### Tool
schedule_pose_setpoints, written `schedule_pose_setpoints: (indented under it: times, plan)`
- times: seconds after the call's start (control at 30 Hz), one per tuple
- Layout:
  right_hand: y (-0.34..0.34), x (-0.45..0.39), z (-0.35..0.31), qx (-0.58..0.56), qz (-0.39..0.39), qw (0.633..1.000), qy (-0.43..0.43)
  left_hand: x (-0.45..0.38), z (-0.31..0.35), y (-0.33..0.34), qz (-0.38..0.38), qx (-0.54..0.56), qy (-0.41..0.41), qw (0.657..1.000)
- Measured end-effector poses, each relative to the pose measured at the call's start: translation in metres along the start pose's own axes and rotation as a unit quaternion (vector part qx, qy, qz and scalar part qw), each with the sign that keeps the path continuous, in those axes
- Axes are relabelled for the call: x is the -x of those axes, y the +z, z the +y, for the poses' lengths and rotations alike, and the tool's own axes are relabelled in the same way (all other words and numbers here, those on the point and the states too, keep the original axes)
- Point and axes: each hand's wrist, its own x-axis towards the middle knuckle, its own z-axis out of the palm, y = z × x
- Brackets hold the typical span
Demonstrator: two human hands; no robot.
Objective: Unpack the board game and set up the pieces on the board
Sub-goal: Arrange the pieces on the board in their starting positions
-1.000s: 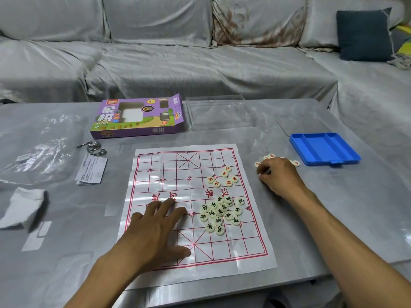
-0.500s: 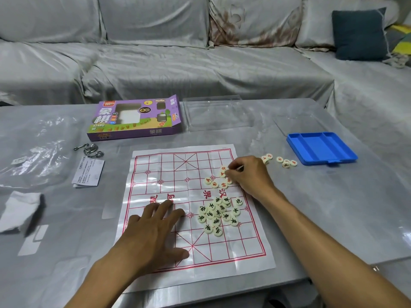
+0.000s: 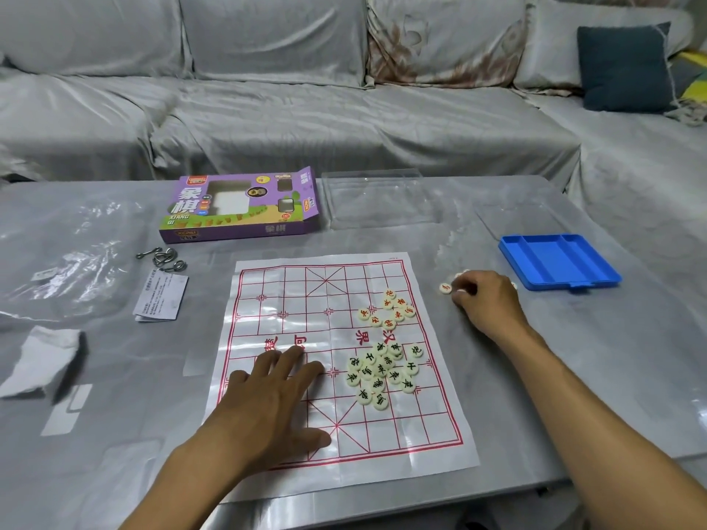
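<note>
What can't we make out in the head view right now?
- Loose white round game pieces off the paper board: most hidden under the right hand; count unknown.
- Right hand's grip: fingertips curl under, so whether it pinches a piece is unclear.
- Folded white leaflet: print too small.
- Board squares under the flat left hand: covered.

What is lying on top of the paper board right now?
On the paper board lie two clusters of round pieces, red-marked and dark-marked, and the flat left hand. The grid under that hand is hidden.
</note>
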Motion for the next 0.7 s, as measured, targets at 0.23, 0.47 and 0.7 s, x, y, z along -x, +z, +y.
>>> schedule_pose_setpoints:
  times: [0.23,0.47,0.7]
  plan:
    - [-0.003,-0.004,0.003,-0.025,0.006,0.999,0.048,0.000,0.000,-0.001,0.005,0.013,-0.001,1.000]
    - [0.015,-0.002,-0.004,0.053,-0.030,0.996,-0.071,0.000,0.001,-0.002,0.006,0.000,-0.002,1.000]
    - [0.019,0.002,-0.017,0.035,-0.002,0.995,-0.088,0.002,0.001,-0.001,0.002,0.000,-0.001,1.000]
